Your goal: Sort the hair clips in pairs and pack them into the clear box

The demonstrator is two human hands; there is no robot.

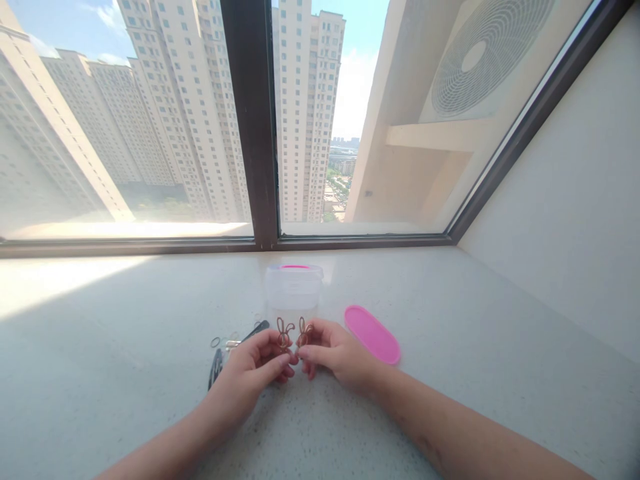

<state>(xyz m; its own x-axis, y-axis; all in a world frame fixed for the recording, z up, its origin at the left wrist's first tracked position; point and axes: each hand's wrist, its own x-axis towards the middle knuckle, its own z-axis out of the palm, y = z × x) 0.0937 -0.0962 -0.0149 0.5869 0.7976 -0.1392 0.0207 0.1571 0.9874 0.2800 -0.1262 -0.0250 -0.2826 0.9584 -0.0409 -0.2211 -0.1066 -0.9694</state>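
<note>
My left hand (263,360) is closed, its thumb and fingers pinching a copper-coloured rabbit-shaped wire clip (284,332). A matching rabbit-shaped wire clip (302,331) is pinched between the thumb and fingers of my right hand (327,350). Both clips stand upright with their ears pointing up, side by side a small gap apart. The fingertips of the two hands nearly meet. Beside my left hand lie black hair clips (215,369), partly hidden by it, a small dark ring (215,342) and a silvery clip (233,345).
A clear plastic box (294,290) stands behind my hands, with something pink showing at its top. A pink oval lid (373,335) lies to the right on the pale speckled sill (475,333). Beyond are the dark window frame (265,133) and, on the right, a white wall (565,200).
</note>
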